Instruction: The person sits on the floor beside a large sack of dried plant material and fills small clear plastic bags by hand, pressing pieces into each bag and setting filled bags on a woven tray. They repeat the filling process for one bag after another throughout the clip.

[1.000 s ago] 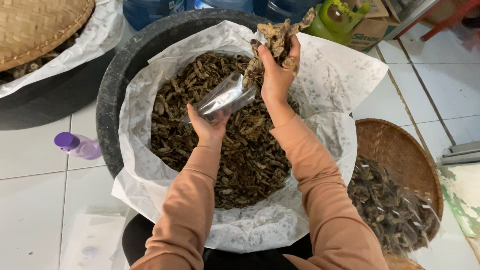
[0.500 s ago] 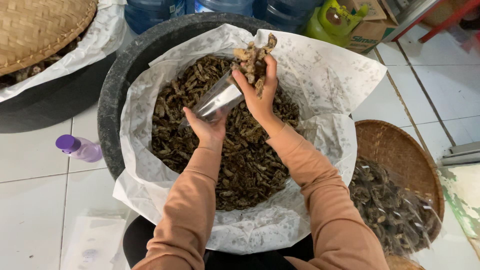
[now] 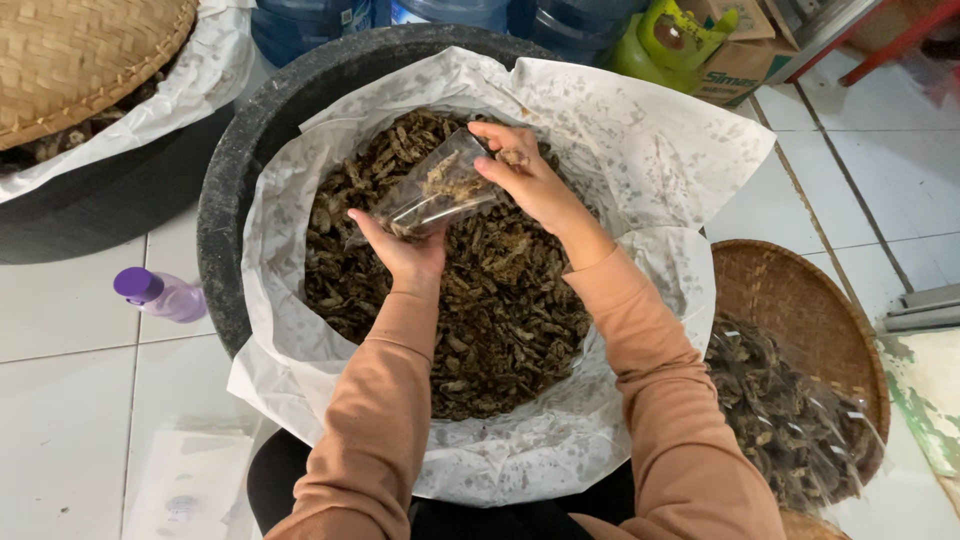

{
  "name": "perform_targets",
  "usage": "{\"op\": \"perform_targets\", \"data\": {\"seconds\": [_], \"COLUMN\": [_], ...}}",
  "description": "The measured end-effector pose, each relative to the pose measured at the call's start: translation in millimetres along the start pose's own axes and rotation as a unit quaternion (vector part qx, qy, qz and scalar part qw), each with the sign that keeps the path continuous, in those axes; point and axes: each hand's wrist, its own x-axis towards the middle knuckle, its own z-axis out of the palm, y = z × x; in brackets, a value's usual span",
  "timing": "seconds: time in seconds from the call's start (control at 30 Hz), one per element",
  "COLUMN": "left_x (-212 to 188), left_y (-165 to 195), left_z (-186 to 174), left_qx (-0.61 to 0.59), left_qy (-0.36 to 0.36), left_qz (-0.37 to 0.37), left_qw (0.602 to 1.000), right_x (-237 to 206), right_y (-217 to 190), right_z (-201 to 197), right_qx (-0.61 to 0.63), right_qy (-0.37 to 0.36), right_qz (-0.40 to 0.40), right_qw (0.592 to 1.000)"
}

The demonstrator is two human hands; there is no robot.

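Observation:
My left hand (image 3: 400, 255) grips the bottom of a small clear plastic bag (image 3: 437, 192) held on its side over a large black tub (image 3: 232, 170). The tub is lined with white paper (image 3: 640, 130) and filled with dark brown dried pieces (image 3: 500, 310). My right hand (image 3: 525, 180) is at the bag's open mouth, fingers curled around some of the dried pieces and touching the bag's rim. Some pieces lie inside the bag.
A woven tray (image 3: 800, 310) at the right holds filled clear bags (image 3: 790, 420). A purple-capped bottle (image 3: 160, 294) lies on the white tiled floor at the left. A second black tub (image 3: 90, 210) under a woven lid (image 3: 80, 50) sits upper left. Blue water jugs (image 3: 310, 25) and a green canister (image 3: 670, 45) stand behind.
My right hand, raised with a handful of dried pieces a second ago, has come down to the bag's mouth. The left hand stays low, holding the bag.

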Motion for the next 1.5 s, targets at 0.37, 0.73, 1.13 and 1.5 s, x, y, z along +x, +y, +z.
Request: {"op": "perform_targets", "data": {"seconds": [0.37,0.73,1.13,1.5], "left_x": [-4.1,-9.3,-14.1,-9.1], "left_y": [0.3,-4.3,5.0,21.4], "left_z": [5.2,6.6,18.9,26.1], "left_qx": [-0.01,0.005,-0.017,-0.036], "left_qy": [0.025,0.039,-0.131,-0.097], "left_qz": [-0.01,-0.018,-0.007,-0.032], "left_qw": [1.0,0.999,0.991,0.994], "right_x": [-7.2,-24.2,-37.0,-75.1], "right_y": [0.0,-54.7,-78.3,-75.7], "right_z": [-10.6,22.1,65.7,54.0], "right_qx": [0.047,-0.326,-0.229,-0.389], "right_qy": [0.099,0.116,0.124,0.061], "right_qz": [-0.124,-0.296,-0.319,-0.289], "right_qw": [0.986,0.89,0.911,0.873]}}
